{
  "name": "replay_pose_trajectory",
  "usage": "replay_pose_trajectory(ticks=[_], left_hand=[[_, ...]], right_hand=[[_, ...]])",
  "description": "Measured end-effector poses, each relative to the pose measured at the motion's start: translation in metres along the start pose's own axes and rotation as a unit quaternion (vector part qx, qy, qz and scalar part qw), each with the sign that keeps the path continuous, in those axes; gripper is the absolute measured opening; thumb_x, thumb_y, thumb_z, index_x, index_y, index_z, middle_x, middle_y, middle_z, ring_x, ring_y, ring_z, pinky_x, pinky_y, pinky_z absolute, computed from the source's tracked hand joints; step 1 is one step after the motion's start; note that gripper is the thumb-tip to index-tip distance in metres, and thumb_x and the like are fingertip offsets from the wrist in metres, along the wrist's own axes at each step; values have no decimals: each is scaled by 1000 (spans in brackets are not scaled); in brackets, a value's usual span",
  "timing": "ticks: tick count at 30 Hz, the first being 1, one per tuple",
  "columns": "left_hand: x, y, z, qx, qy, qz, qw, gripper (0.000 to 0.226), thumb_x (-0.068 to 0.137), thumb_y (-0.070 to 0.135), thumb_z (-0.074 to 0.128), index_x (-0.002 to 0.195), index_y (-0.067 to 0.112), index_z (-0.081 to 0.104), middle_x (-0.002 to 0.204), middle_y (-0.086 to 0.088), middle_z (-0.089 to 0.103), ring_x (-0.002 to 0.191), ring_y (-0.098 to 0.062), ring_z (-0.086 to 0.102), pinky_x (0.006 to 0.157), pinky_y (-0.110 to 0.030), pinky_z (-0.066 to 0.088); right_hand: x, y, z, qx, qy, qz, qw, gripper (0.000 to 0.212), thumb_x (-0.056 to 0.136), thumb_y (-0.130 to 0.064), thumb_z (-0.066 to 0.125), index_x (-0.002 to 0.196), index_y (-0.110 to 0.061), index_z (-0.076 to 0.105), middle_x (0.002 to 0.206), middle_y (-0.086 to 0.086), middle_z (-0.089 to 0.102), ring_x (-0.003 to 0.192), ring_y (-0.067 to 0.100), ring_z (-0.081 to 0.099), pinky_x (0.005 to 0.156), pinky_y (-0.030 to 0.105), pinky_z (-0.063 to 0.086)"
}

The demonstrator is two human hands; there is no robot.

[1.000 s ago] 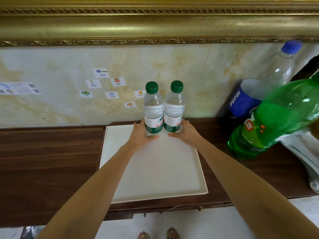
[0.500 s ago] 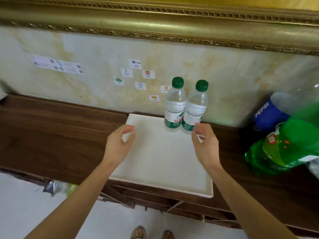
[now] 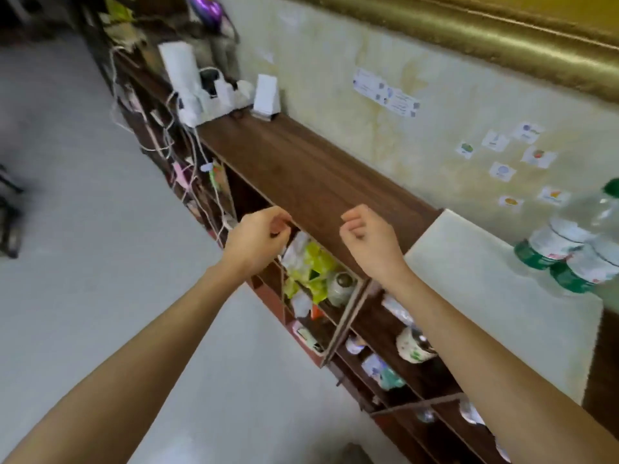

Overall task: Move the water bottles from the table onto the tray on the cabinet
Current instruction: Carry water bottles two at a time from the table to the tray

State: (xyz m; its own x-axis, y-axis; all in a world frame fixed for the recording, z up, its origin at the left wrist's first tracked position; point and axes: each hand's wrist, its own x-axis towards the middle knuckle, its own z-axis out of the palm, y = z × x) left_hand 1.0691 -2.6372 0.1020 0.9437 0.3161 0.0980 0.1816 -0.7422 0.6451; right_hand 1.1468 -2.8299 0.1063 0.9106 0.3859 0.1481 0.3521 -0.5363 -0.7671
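Left hand (image 3: 258,239), right hand (image 3: 366,242) empty (loosely curled) | tray (image 3: 485,296): two bottles (image 3: 569,252)

The long dark-brown cabinet top (image 3: 301,169) looks like wood with a visible grain and a dull sheen. The square cream tray (image 3: 495,316) has a smooth, matt surface. The two clear plastic water bottles (image 3: 569,249) carry glossy green-and-white labels. The pale marbled wall panel (image 3: 368,135) appears polished, with small paper stickers (image 3: 502,170) on it, under a shiny gold moulded frame (image 3: 502,38).
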Motion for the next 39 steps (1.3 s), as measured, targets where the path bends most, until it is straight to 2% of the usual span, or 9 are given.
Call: replay_pose_trajectory(ticks=[2, 8, 12, 15, 18, 27, 30, 33, 39], left_hand=[[-34, -45, -49, 4, 37, -44, 998, 24, 90, 24, 57, 114, 24, 64, 104, 6, 72, 96, -11, 67, 79, -27, 51], [-149, -188, -207, 19, 160, -175, 971, 23, 90, 24, 57, 112, 23, 64, 95, 9, 68, 95, -11, 66, 83, -29, 51], [-219, -271, -301, 11, 238, -249, 939, 22, 89, 20, 58, 110, 20, 65, 90, 10, 65, 88, -11, 66, 73, -22, 44], [-263, -327, -354, 0, 284, -295, 912, 24, 89, 19, 58, 112, 18, 65, 92, 6, 67, 87, -13, 66, 79, -26, 51], [-294, -385, -396, -4, 328, -337, 883, 23, 89, 19, 60, 111, 17, 66, 94, 3, 69, 86, -14, 66, 81, -27, 53], [-322, -556, -529, 4, 395, -430, 812, 22, 89, 16, 60, 110, 15, 66, 99, -1, 70, 85, -14, 65, 83, -29, 53], [-329, -609, -578, 5, 415, -454, 788, 24, 89, 18, 59, 112, 16, 65, 100, 0, 71, 87, -13, 66, 84, -31, 54], [-342, -667, -620, -1, 435, -470, 768, 24, 88, 19, 60, 111, 16, 66, 97, 3, 71, 89, -12, 67, 86, -35, 55], [-343, -796, -701, -18, 441, -473, 763, 22, 89, 16, 58, 111, 15, 65, 97, 5, 66, 90, -14, 65, 81, -27, 51]], right_hand=[[-3, -49, 55, 4, -49, -38, 998, 14, 87, -13, 58, 100, -17, 60, 80, -7, 60, 67, 7, 58, 64, 10, 43], [-34, -206, 238, 35, -159, -148, 975, 15, 85, -10, 57, 98, -13, 60, 79, -5, 61, 69, 10, 59, 69, 19, 45], [-57, -308, 359, 66, -225, -193, 953, 22, 80, -4, 53, 99, -7, 62, 70, -9, 55, 67, 14, 57, 59, 21, 41], [-72, -374, 436, 67, -279, -230, 930, 19, 82, -7, 57, 99, -12, 61, 73, -9, 56, 67, 13, 56, 70, 30, 47], [-79, -429, 511, 60, -316, -259, 911, 18, 83, -8, 58, 101, -11, 61, 81, -3, 60, 67, 13, 55, 74, 27, 47], [-62, -588, 733, 81, -426, -308, 847, 17, 85, -9, 55, 101, -13, 58, 84, -3, 57, 70, 15, 53, 75, 33, 48], [-56, -650, 797, 79, -448, -325, 829, 19, 87, -10, 53, 104, -13, 58, 79, -11, 53, 67, 10, 50, 73, 30, 46], [-54, -697, 856, 68, -465, -346, 812, 18, 88, -13, 54, 106, -13, 58, 82, -8, 55, 66, 8, 48, 75, 30, 47], [-30, -770, 979, 38, -458, -356, 814, 18, 90, -15, 56, 108, -12, 58, 93, 0, 60, 76, 14, 55, 73, 25, 45]])
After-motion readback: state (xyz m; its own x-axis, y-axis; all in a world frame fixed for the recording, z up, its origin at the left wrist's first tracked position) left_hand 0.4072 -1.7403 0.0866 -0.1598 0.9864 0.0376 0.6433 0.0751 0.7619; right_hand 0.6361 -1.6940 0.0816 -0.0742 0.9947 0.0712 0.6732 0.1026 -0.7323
